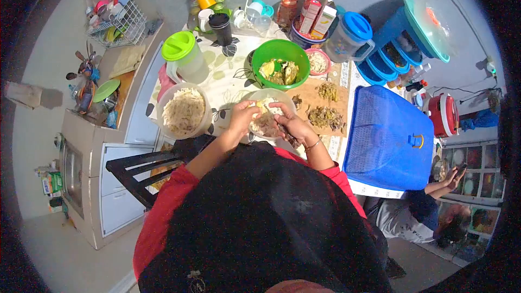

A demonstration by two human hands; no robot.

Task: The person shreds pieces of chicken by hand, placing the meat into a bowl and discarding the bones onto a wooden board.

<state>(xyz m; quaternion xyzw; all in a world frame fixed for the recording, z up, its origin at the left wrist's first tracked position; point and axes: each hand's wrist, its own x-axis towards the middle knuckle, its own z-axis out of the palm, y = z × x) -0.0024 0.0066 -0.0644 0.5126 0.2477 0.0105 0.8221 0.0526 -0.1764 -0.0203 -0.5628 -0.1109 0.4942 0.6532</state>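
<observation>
My left hand (242, 116) and my right hand (290, 121) meet over a clear bowl (275, 95) at the table's near edge. Together they grip a pale yellow and brownish piece of food (265, 115), fingers closed around it. Just beyond stands a green bowl (281, 52) holding yellow-green pieces. To the left sits a clear tub (184, 113) of pale shredded food. Green-brown scraps (325, 116) lie on a wooden board (312, 95) to the right.
A green-lidded jug (183, 54), a blue-lidded jug (351, 35), cups, jars and boxes crowd the table's far side. A blue mesh food cover (388, 138) lies at right. A dark chair (142, 171) stands at left. Another person (434, 211) sits lower right.
</observation>
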